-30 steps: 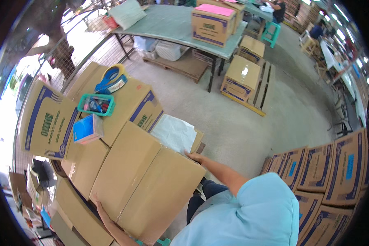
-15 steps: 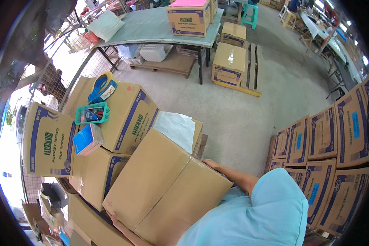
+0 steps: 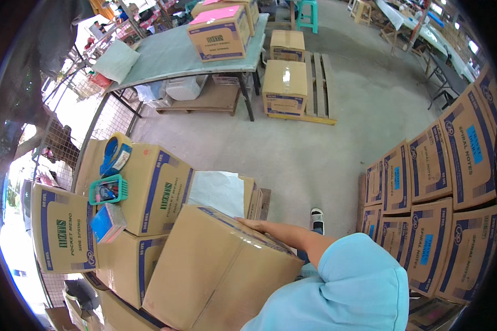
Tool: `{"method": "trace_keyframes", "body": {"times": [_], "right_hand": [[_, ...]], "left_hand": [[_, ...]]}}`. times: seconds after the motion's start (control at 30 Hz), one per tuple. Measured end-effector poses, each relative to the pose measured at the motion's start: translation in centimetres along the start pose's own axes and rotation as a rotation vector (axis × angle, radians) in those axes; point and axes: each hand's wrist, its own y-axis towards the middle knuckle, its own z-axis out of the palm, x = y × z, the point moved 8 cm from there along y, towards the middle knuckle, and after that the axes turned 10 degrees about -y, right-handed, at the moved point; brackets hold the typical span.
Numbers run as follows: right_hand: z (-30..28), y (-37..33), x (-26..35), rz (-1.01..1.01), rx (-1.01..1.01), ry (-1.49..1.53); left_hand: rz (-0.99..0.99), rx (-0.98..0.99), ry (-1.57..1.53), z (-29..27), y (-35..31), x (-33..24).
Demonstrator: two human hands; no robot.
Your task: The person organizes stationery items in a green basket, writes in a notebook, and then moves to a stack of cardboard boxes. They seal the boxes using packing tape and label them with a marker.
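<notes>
A big taped cardboard box [image 3: 221,270] is tilted in front of my body, between my two hands. My right hand [image 3: 253,224] grips its far right edge, the fingers bent over the side and partly hidden. Of my left hand [image 3: 169,329] only a sliver shows, against the box's lower left edge at the bottom rim. Just beyond the box lies a white sheet [image 3: 218,190] on another carton. To the left, a stacked carton [image 3: 154,187] bears a tape dispenser [image 3: 116,155], a green basket [image 3: 109,190] of small tools and a blue-topped pack [image 3: 107,223].
Stacked cartons [image 3: 431,160] line the right side. A green-topped table [image 3: 160,55] with cartons stands at the far left. Beyond the floor [image 3: 298,160], two cartons sit on a wooden pallet [image 3: 320,88]. My foot [image 3: 317,219] shows right of the held box.
The box has tipped, so its printed far side now shows. My right hand has shifted left along with it; my left hand has sunk almost out of view. A foot has come into sight.
</notes>
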Motion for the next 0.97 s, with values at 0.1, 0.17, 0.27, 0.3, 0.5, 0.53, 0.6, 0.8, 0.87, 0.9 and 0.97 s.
{"method": "trace_keyframes", "body": {"times": [0.1,0.17,0.27,0.3,0.5,0.53,0.6,0.8,0.87,0.9,0.97], "right_hand": [[0.1,0.3,-0.1,-0.005,0.036,0.015],[0.1,-0.3,0.5,-0.008,0.05,0.02],[-1.2,-0.6,0.5,0.006,0.077,-0.004],[-2.5,1.6,-1.3,0.016,0.052,-0.015],[-11.2,2.2,-5.8,0.116,-0.08,-0.13],[-11.7,1.7,-5.7,0.101,-0.061,-0.103],[-12.6,1.0,-5.0,0.046,-0.023,-0.045],[-19.7,-4.8,-6.2,-0.12,0.048,0.201],[-23.7,-7.9,-6.3,-0.173,0.05,0.273],[-25.9,-9.9,-6.7,-0.184,0.045,0.296],[-31.0,-13.5,-6.9,-0.176,0.079,0.336]], "left_hand": [[-0.042,-0.009,0.109,1.4,-2.7,0.3],[-0.072,-0.022,0.124,1.2,-4.5,0.6],[-0.137,-0.084,0.164,-0.4,-8.8,2.1],[-0.159,-0.089,0.179,-0.4,-10.0,2.0],[-0.113,-0.098,0.105,3.1,-17.2,2.6],[-0.138,-0.131,0.094,3.4,-19.1,2.8],[-0.065,-0.205,0.035,4.5,-22.1,3.1],[-0.064,0.055,-0.077,10.6,-29.0,4.1],[0.02,0.035,0.005,12.8,-30.9,4.3],[0.033,0.072,0.029,14.4,-32.0,4.3],[0.042,0.13,0.035,18.4,-35.0,4.2]]}}
